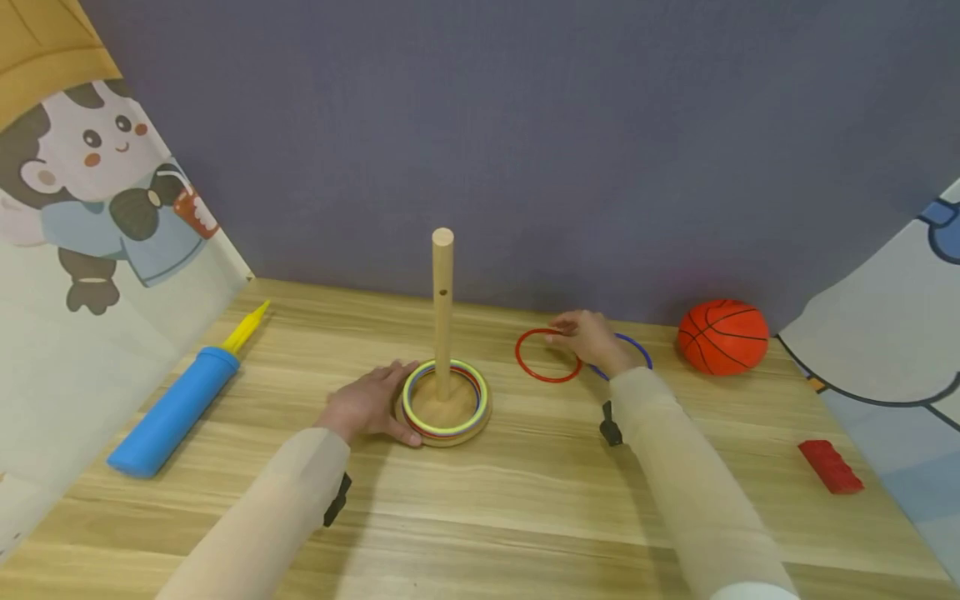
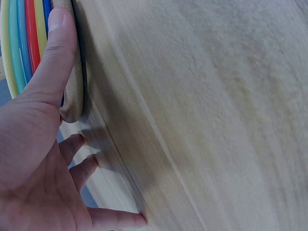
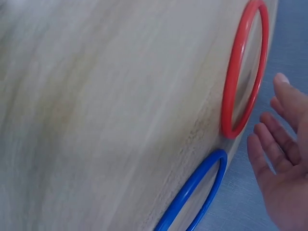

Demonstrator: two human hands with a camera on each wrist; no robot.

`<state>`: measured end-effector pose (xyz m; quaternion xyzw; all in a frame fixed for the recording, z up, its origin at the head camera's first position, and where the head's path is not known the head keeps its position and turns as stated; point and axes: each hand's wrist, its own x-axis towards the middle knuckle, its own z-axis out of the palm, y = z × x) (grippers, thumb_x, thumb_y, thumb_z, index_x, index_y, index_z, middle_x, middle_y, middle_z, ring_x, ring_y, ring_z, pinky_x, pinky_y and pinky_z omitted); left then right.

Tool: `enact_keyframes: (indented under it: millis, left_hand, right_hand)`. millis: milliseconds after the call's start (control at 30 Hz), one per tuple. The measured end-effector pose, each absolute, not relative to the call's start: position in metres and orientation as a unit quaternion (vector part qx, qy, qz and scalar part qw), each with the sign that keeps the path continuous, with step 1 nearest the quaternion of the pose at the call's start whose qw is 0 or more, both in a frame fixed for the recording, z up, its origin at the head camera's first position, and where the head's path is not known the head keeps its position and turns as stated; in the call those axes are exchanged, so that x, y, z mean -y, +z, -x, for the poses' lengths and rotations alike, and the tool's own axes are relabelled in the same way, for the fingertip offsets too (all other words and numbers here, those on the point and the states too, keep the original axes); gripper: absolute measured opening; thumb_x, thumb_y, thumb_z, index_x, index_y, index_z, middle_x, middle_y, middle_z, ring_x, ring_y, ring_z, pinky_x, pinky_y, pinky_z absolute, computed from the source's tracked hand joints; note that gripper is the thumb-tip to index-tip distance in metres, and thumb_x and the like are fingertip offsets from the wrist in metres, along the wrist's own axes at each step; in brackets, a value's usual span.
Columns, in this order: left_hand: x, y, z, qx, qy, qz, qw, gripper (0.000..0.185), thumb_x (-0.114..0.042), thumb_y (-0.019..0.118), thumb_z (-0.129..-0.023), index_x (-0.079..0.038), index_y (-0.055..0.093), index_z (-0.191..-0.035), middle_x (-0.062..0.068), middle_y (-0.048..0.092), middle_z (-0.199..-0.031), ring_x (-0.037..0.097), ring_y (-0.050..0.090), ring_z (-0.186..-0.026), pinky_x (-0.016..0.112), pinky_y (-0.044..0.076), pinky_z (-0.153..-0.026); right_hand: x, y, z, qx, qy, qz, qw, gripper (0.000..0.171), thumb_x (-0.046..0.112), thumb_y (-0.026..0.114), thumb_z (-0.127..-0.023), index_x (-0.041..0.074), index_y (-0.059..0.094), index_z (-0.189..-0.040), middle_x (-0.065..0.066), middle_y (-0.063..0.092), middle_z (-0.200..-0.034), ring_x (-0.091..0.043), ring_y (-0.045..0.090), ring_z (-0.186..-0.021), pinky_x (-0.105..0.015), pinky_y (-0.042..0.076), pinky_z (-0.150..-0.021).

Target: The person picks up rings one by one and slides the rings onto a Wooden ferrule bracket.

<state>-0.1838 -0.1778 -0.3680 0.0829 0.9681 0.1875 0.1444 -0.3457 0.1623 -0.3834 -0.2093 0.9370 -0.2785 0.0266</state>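
While my left hand point(image 1: 367, 406) rests open-fingered against the round wooden peg base point(image 1: 444, 414) stacked with coloured rings, my right hand point(image 1: 592, 337) hovers relaxed, holding nothing. Beneath it, the thin red plastic ring point(image 1: 546, 356) lies flat on the wooden table point(image 1: 525, 500), just beside a blue ring point(image 3: 195, 195).

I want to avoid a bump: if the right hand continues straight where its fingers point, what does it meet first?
Probably the thin red plastic ring lying flat on the wooden table; the right hand reaches leftward just above it. Depth is unclear.

Left hand point(image 1: 367, 406) rests against wooden ring stand point(image 1: 444, 414) stacked with coloured rings point(image 1: 444, 398); right hand point(image 1: 592, 340) over red ring point(image 1: 547, 356) and blue ring point(image 1: 626, 354); basketball point(image 1: 723, 336) beyond right hand; blue pump point(image 1: 178, 404) far left of left hand.
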Motion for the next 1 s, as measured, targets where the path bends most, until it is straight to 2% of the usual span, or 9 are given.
enact_keyframes:
  millis: [67, 200, 333, 500, 633, 767, 867, 1000]
  left_hand:
    - [0.178, -0.367, 0.183, -0.967, 0.19, -0.085, 0.145, 0.121, -0.045, 0.095, -0.064, -0.011, 0.029, -0.16, 0.026, 0.026, -0.163, 0.051, 0.03, -0.145, 0.076, 0.036, -0.102]
    - [0.178, -0.367, 0.183, -0.966, 0.194, -0.089, 0.143, 0.121, -0.044, 0.095, -0.064, -0.01, 0.03, -0.16, 0.027, 0.026, -0.162, 0.051, 0.031, -0.144, 0.072, 0.038, -0.104]
    - [0.178, -0.368, 0.183, -0.967, 0.193, -0.087, 0.142, 0.12, -0.044, 0.095, -0.064, -0.01, 0.03, -0.159, 0.027, 0.026, -0.162, 0.051, 0.031, -0.144, 0.073, 0.038, -0.103]
    - [0.178, -0.368, 0.183, -0.966, 0.196, -0.088, 0.142, 0.12, -0.044, 0.095, -0.064, -0.011, 0.03, -0.159, 0.027, 0.026, -0.162, 0.05, 0.03, -0.145, 0.073, 0.036, -0.105]
    - [0.178, -0.369, 0.183, -0.966, 0.198, -0.091, 0.14, 0.12, -0.044, 0.095, -0.063, -0.012, 0.031, -0.159, 0.027, 0.027, -0.162, 0.05, 0.029, -0.146, 0.074, 0.036, -0.104]
    - [0.178, -0.369, 0.183, -0.966, 0.199, -0.092, 0.138, 0.12, -0.044, 0.095, -0.063, -0.012, 0.031, -0.159, 0.027, 0.027, -0.161, 0.05, 0.03, -0.145, 0.075, 0.036, -0.104]
    - [0.178, -0.368, 0.183, -0.965, 0.201, -0.093, 0.138, 0.12, -0.043, 0.095, -0.063, -0.01, 0.031, -0.159, 0.028, 0.027, -0.161, 0.05, 0.029, -0.145, 0.073, 0.036, -0.105]
    - [0.178, -0.368, 0.183, -0.965, 0.201, -0.093, 0.14, 0.121, -0.043, 0.095, -0.064, -0.009, 0.03, -0.159, 0.027, 0.026, -0.162, 0.05, 0.029, -0.146, 0.071, 0.035, -0.107]
  right_hand:
    - [-0.161, -0.384, 0.347, -0.944, -0.254, 0.209, 0.03, 0.039, 0.022, 0.072, -0.096, -0.002, 0.068, -0.127, -0.024, 0.066, -0.128, -0.043, 0.058, -0.123, -0.054, 0.037, -0.112]
    - [-0.16, -0.388, 0.349, -0.955, -0.205, 0.211, 0.042, 0.043, 0.025, 0.068, -0.099, -0.001, 0.065, -0.132, -0.026, 0.06, -0.137, -0.046, 0.047, -0.134, -0.056, 0.032, -0.116]
    - [-0.16, -0.392, 0.349, -0.954, -0.194, 0.223, 0.044, 0.043, 0.025, 0.069, -0.099, -0.003, 0.064, -0.133, -0.025, 0.062, -0.134, -0.044, 0.05, -0.133, -0.054, 0.039, -0.113]
    - [-0.161, -0.395, 0.347, -0.952, -0.207, 0.222, 0.033, 0.037, 0.025, 0.073, -0.096, 0.001, 0.071, -0.124, -0.022, 0.066, -0.129, -0.042, 0.054, -0.129, -0.052, 0.042, -0.11]
    - [-0.161, -0.395, 0.344, -0.95, -0.226, 0.212, 0.036, 0.03, 0.025, 0.077, -0.092, 0.004, 0.075, -0.114, -0.017, 0.071, -0.119, -0.038, 0.059, -0.121, -0.049, 0.046, -0.105]
    - [-0.161, -0.395, 0.341, -0.945, -0.239, 0.22, 0.036, 0.018, 0.022, 0.081, -0.089, 0.007, 0.078, -0.099, -0.008, 0.074, -0.101, -0.029, 0.064, -0.103, -0.044, 0.051, -0.093]
    - [-0.16, -0.395, 0.337, -0.942, -0.235, 0.239, 0.031, 0.012, 0.02, 0.082, -0.088, 0.009, 0.077, -0.089, -0.003, 0.072, -0.089, -0.022, 0.064, -0.089, -0.038, 0.052, -0.082]
    - [-0.158, -0.393, 0.331, -0.939, -0.226, 0.258, 0.032, 0.011, 0.019, 0.081, -0.089, 0.009, 0.076, -0.085, -0.001, 0.07, -0.083, -0.019, 0.062, -0.08, -0.033, 0.051, -0.072]
